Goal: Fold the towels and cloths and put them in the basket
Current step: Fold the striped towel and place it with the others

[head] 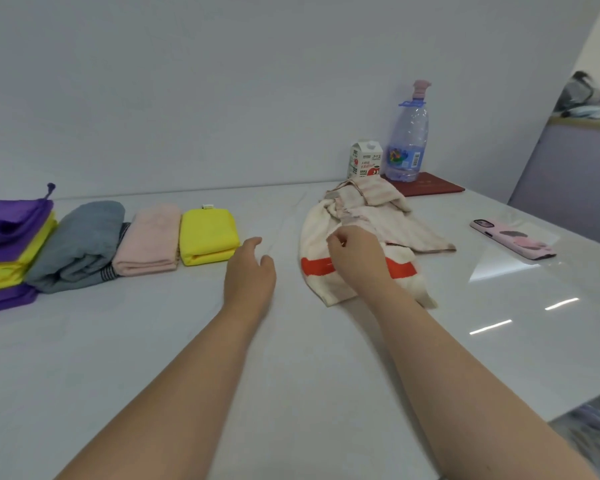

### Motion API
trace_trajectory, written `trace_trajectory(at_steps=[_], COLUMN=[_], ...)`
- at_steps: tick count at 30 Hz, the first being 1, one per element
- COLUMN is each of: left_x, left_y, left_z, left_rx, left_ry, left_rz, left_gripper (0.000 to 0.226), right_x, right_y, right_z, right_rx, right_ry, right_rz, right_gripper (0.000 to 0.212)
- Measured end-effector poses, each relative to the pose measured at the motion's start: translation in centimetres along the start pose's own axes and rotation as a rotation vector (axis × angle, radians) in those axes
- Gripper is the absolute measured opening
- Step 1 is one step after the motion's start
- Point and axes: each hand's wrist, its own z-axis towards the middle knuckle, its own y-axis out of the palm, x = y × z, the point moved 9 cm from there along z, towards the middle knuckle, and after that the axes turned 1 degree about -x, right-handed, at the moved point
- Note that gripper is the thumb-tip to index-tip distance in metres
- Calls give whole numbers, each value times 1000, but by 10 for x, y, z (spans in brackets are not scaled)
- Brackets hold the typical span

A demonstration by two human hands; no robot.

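Note:
A crumpled cream towel with an orange stripe [317,265] lies right of centre on the white table [291,375]. A pink-striped cloth [388,202] lies bunched behind and partly over it. My right hand [357,258] rests on the cream towel with its fingers curled, pinching the fabric. My left hand [252,271] hovers over the table just left of the towel, fingers relaxed and holding nothing. Along the left lie folded cloths: a yellow one [208,237], a pink one [149,240], a grey one [80,244]. No basket is in view.
A purple and yellow stack [7,247] sits at the far left edge. At the back right stand a juice carton [364,159] and a large water bottle [407,143] on a red booklet [430,188]. A pink phone [513,239] lies at the right.

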Motion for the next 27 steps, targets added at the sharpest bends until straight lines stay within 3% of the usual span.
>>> trace_trajectory(at_steps=[1, 3, 6, 11, 16, 18, 20, 23, 27], left_x=[1, 6, 17, 22, 22, 16, 15, 17, 14], left_y=[4, 15, 32, 48, 32, 28, 29, 30, 29], left_z=[0, -1, -6, -13, -8, -5, -7, -10, -9], left_rx=[-26, -106, -232, -341, -179, -161, -189, -211, -213], left_ry=[15, 72, 213, 340, 280, 207, 182, 185, 171], left_rz=[26, 114, 214, 346, 386, 390, 427, 440, 378], left_gripper=[43, 44, 45, 55, 42, 36, 34, 34, 35], right_x=[6, 32, 46, 15, 2, 5, 21, 41, 33], right_y=[-2, 5, 13, 14, 1, -4, 5, 5, -23], right_z=[2, 2, -1, -1, -4, 0, 0, 3, 6], right_rx=[24, -102, -229, -249, -220, -159, -233, -204, 83], right_ry=[5, 134, 175, 48, 82, 56, 97, 198, 166], right_rz=[-177, -438, -528, -427, 42, -152, -418, -372, -221], right_gripper=[26, 36, 34, 29, 21, 40, 54, 21, 17])
